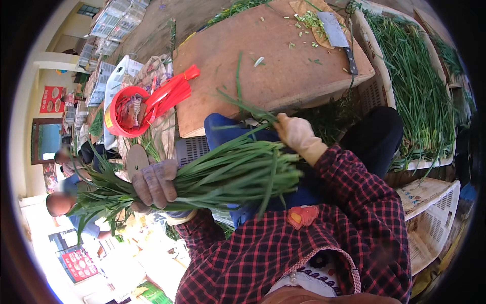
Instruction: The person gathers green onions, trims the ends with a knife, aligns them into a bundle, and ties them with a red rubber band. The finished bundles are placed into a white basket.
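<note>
My left hand (155, 184), in a grey work glove, is closed around a thick bundle of long green leafy stalks (228, 174), which look like garlic chives. The bundle lies sideways over my lap, its cut ends to the right. In a pale glove, my right hand (296, 133) pinches a few loose green leaves (250, 110) just above those ends. Beyond my knees is a wooden board (265, 53). A cleaver (336, 36) with a black handle rests at its far right corner, beside chopped stalk ends (309, 21).
A red bucket (129, 131) with red ties (171, 91) stands left of the board. At the right are a white crate full of greens (414, 95) and another white plastic crate (433, 224). People (72, 205) are at the far left.
</note>
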